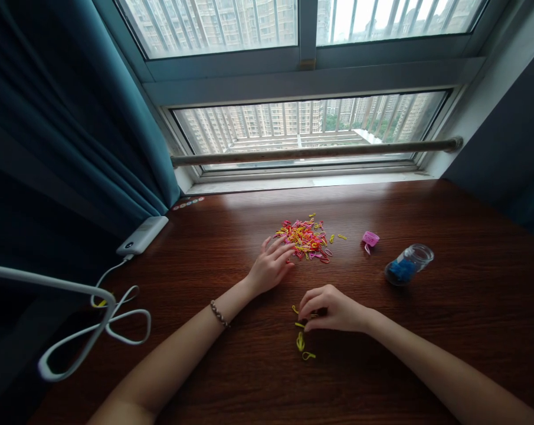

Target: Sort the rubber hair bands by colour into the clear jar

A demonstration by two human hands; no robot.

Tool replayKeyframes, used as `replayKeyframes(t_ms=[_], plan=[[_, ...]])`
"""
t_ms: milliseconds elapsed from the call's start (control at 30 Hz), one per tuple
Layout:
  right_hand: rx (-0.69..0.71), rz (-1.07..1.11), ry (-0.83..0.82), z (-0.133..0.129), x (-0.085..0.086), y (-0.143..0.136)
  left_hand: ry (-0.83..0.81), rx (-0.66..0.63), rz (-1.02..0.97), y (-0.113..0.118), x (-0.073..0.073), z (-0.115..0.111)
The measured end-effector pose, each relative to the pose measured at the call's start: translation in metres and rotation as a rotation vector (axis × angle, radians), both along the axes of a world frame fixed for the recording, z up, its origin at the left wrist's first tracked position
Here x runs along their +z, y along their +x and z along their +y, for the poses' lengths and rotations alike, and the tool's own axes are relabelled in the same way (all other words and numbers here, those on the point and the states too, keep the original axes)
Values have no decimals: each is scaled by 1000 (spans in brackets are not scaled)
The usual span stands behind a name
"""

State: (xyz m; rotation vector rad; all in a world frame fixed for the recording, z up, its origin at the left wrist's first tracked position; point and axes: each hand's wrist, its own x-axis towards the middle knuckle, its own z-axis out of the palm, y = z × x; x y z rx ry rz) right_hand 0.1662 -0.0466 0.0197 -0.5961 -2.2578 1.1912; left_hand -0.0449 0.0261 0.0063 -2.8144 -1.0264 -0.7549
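Observation:
A loose pile of small pink, red and yellow rubber bands (pixel 308 239) lies on the brown table. At the pile's lower left edge rests my left hand (pixel 272 265), palm down with its fingers apart. My right hand (pixel 328 309) is nearer to me, its fingers curled together at a few yellow bands. What sits between those fingertips is too small to make out. Several yellow bands (pixel 300 342) lie just below and left of the right fingertips. A few more yellow bands (pixel 341 236) are scattered right of the pile.
A clear jar (pixel 403 268) with blue contents lies tilted at the right. Between it and the pile is a pink item (pixel 370 238). A white power bank (pixel 143 235) with a white cable (pixel 127 316) is at the left, by the blue curtain (pixel 129 136). A window is behind the table (pixel 231 224).

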Motion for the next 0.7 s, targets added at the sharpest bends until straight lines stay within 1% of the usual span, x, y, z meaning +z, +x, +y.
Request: replayKeyframes(t_ms=[33, 133, 167, 200, 300, 400, 533, 700], plan=[[-57, -10, 69, 2, 0, 0, -13, -2, 21, 3, 0, 4], [-381, -66, 277, 16, -5, 2, -61, -39, 65, 11, 0, 13], [-465, -109, 351, 22, -8, 3, -75, -50, 72, 12, -1, 14], [-520, -163, 421, 27, -11, 4, -83, -57, 74, 13, -2, 14], [-566, -326, 556, 39, -22, 7, -93, -52, 65, 11, -4, 14], [-584, -417, 589, 42, -30, 8, -94, -38, 53, 7, -7, 14], [-598, -437, 609, 41, -34, 9, -91, -32, 35, 5, -7, 16], [-552, -425, 645, 39, -31, 11, -103, -56, 28, 5, -5, 16]])
